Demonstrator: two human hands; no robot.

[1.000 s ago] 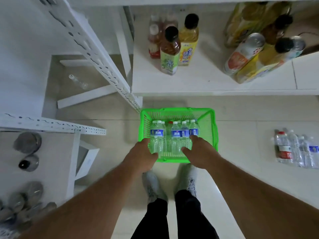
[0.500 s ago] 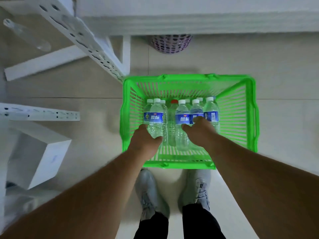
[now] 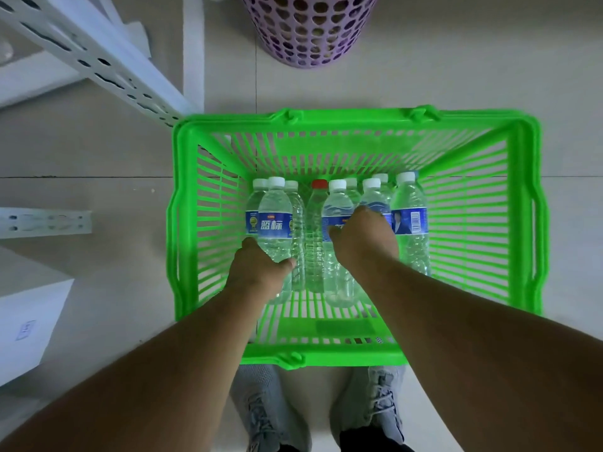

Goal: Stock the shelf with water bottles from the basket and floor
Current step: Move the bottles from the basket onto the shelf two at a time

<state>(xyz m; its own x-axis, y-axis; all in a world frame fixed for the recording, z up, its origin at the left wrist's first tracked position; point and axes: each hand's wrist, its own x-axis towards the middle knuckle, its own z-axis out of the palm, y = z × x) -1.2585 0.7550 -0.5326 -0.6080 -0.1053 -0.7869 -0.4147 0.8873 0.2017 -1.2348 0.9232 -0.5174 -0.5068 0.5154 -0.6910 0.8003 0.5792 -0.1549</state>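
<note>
A bright green plastic basket (image 3: pixel 522 203) sits on the floor right in front of my feet. Several clear water bottles with white caps and blue labels stand inside it, plus one red-capped bottle (image 3: pixel 316 230) in the middle. My left hand (image 3: pixel 261 269) grips the lower body of a blue-labelled bottle (image 3: pixel 275 216) at the left of the row. My right hand (image 3: pixel 362 239) wraps around a blue-labelled bottle (image 3: pixel 337 203) right of the red-capped one. The shelf surface is out of view.
A perforated white shelf upright (image 3: pixel 91 57) slants across the upper left, touching the basket's far left corner. A purple perforated bin (image 3: pixel 310 31) stands beyond the basket. A white box (image 3: pixel 29 327) lies at the left. My grey shoes (image 3: pixel 267 412) stand just behind the basket.
My head has dropped closer to the basket, so the upper shelf with drinks has left the view. Both hands have moved down into the basket and closed around bottles.
</note>
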